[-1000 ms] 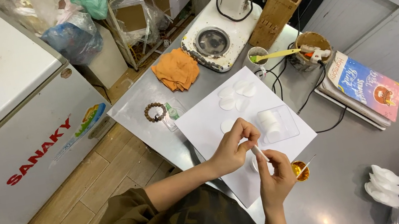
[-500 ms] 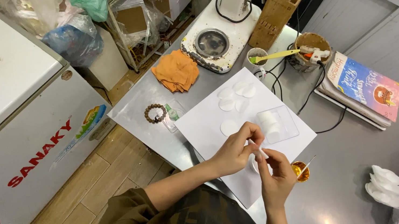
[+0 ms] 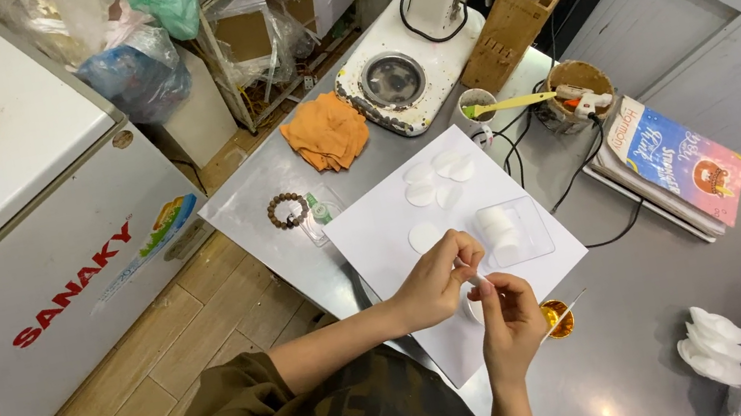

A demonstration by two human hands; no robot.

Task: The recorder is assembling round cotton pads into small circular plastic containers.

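Both hands (image 3: 471, 287) pinch a small white piece (image 3: 477, 281) above white paper (image 3: 394, 224) on the steel counter (image 3: 672, 307).

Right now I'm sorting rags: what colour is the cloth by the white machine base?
Orange; the cloth shows best in the head view.

Left hand (image 3: 434, 280) and right hand (image 3: 508, 316) meet over white sheet (image 3: 374, 228) on grey tabletop (image 3: 708, 280), fingertips pinching small white round pad (image 3: 475, 283) between them. Loose white pads (image 3: 438, 178) at sheet's far end; clear box of stacked pads (image 3: 509, 230) just beside hands. Small gold dish (image 3: 558, 318) by right hand. Bead bracelet (image 3: 287, 211), orange cloth (image 3: 325, 131), knife block (image 3: 509, 35) farther off. White folded pieces (image 3: 715, 345) well apart, right.
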